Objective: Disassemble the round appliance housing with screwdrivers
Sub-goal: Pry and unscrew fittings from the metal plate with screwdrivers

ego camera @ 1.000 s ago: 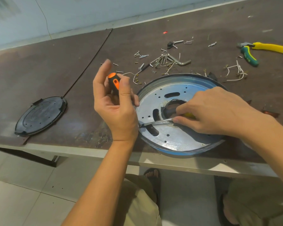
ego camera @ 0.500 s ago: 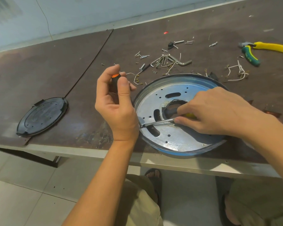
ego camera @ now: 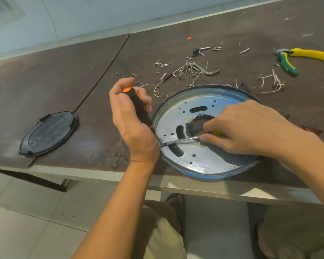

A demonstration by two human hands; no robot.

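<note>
A round metal housing (ego camera: 200,163) with slots, small holes and a blue rim lies at the table's near edge. My left hand (ego camera: 133,124) grips a black and orange screwdriver (ego camera: 138,105) beside the housing's left rim, its tip down at the plate's left edge. My right hand (ego camera: 251,129) rests over the housing's centre and pinches a second screwdriver (ego camera: 183,140) with a yellow handle. Its steel shaft lies flat across the plate and meets the other tip at the left rim.
A black round cover (ego camera: 48,133) lies to the left on the brown table (ego camera: 64,81). Behind the housing are several loose screws and hex keys (ego camera: 193,69), white wires (ego camera: 271,85) and yellow-green pliers (ego camera: 297,57). My knees and sandalled feet are below the table's edge.
My left hand has closed round the orange-black screwdriver and turned on it, showing more of the handle. My right hand and its screwdriver have stayed put.
</note>
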